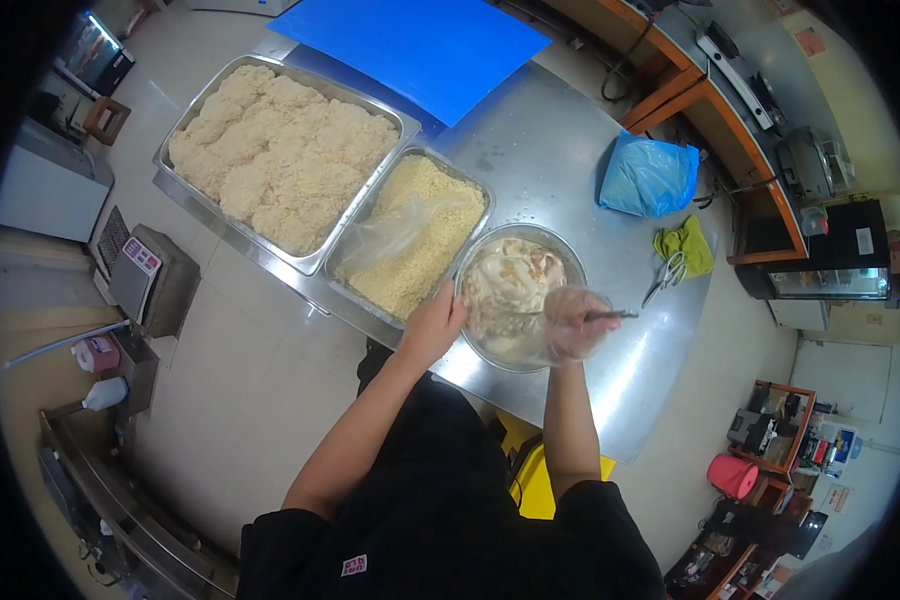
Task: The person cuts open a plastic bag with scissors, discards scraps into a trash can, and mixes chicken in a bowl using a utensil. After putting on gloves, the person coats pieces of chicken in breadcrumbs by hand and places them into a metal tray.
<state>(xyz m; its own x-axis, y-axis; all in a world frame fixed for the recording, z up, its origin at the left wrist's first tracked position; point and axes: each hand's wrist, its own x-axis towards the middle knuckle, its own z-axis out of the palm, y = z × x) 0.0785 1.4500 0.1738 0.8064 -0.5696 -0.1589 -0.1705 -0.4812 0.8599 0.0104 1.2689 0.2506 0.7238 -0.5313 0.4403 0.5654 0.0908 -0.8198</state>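
Note:
My left hand (pixel 435 327), bare, grips the near-left rim of a round metal bowl (pixel 582 262). Inside the bowl is a pale, creamy mixture (pixel 510 280) with lumps that look like raw meat pieces in batter. Over the bowl's right side, my right hand (pixel 575 322) wears a clear plastic glove and is closed around a utensil handle (pixel 618 314), whose end sticks out to the right. The utensil's working end is blurred, so its kind is unclear. Left of the bowl, touching or nearly so, a metal pan holds yellowish crumbs (pixel 440 205) with a clear plastic bag (pixel 385 232) on top.
A larger metal tray (pixel 328 250) of crumb-coated pieces lies at the far left of the steel table (pixel 635 340). A blue board (pixel 410 50) is at the back. To the right are a blue plastic bag (pixel 650 175), a green cloth (pixel 685 245) and scissors (pixel 665 278).

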